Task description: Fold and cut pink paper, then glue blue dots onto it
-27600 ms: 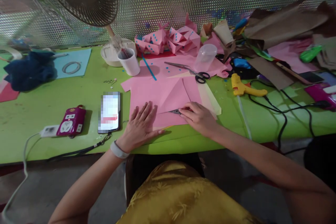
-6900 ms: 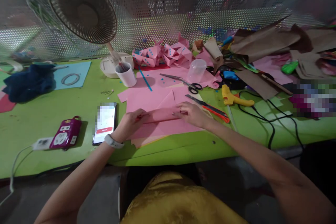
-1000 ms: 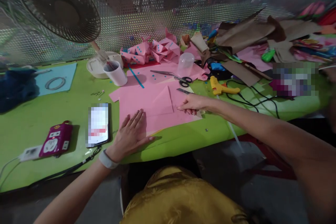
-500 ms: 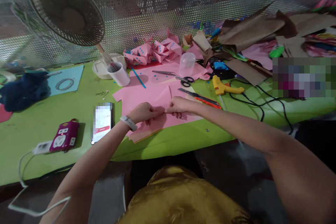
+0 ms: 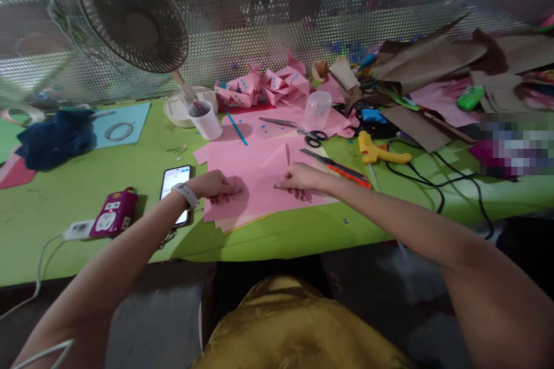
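Pink paper (image 5: 259,196) lies in a stack in front of me, with a raised pointed fold (image 5: 279,155) standing up near its middle. My left hand (image 5: 214,184), a white watch (image 5: 187,195) on its wrist, rests on the left part of the paper with fingers curled and thumb against them. My right hand (image 5: 300,179) pinches the paper just below the fold, its fingertips pointing left. Beyond it lie an orange cutter knife (image 5: 341,170) and a pair of scissors (image 5: 298,128). A phone (image 5: 175,176) lies partly under my left forearm.
A fan (image 5: 134,17) stands behind a white cup (image 5: 205,121). Folded pink pieces (image 5: 264,86) and a clear plastic cup (image 5: 318,109) are at the back. On the right are a yellow glue gun (image 5: 381,151), its black cord and brown paper (image 5: 424,63). A purple power adapter (image 5: 115,213) sits left.
My left hand has slid left along the pink paper, away from my right hand, which stays near the fold. My left forearm now covers part of the phone. The view has shifted slightly.
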A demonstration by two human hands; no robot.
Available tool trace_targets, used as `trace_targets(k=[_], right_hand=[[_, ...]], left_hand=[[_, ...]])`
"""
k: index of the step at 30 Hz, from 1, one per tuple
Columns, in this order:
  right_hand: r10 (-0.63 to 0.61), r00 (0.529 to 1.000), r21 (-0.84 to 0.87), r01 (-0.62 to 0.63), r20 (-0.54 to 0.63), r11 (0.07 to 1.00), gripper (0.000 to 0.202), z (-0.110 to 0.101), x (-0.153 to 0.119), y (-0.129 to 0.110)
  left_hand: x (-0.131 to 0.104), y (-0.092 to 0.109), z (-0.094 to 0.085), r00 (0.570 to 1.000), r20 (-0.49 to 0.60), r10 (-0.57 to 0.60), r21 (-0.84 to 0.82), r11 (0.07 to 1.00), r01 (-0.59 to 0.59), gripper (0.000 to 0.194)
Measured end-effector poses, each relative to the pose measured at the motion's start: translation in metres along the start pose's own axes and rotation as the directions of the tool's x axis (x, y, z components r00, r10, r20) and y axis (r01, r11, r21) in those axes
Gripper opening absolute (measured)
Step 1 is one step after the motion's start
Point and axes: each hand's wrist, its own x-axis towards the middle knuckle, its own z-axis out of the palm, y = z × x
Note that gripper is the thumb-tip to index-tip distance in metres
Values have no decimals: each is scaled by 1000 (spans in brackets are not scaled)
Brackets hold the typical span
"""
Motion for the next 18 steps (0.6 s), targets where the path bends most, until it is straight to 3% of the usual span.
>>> trace_targets(k=[2,4,5,6,7,9,11,15,18], right_hand=[[-19,1000,1,19,-6,1000,43,0,-1,0],[-70,996,-3,70,-62,998,42,-6,-8,-1],[-111,985,-29,108,-128,994,40,-11,-15,0],[-158,962,-84,142,-222,986,38,-17,-22,2],[-207,921,-169,159,-329,973,34,-25,-31,5],[-301,797,-389,91,-524,917,27,-39,-49,17],[-345,722,-551,-61,-600,832,27,-49,-64,34],[-329,744,-693,-241,-582,679,32,-51,-74,67],[-316,754,-690,-240,-575,683,26,-49,-69,78]], left_hand=[[-12,-5,-5,997,-81,5,63,998,0,51],[-21,-2,-1,958,-277,79,165,986,-33,52],[-23,1,5,903,-404,147,219,974,-60,51],[-22,6,12,822,-520,233,272,957,-100,49],[-20,11,22,748,-572,335,320,932,-172,47],[-12,21,43,621,-531,576,478,809,-341,57],[-4,27,62,548,-426,720,617,674,-407,70],[5,24,85,530,-320,785,723,564,-398,81],[6,13,90,546,-257,797,755,518,-402,82]])
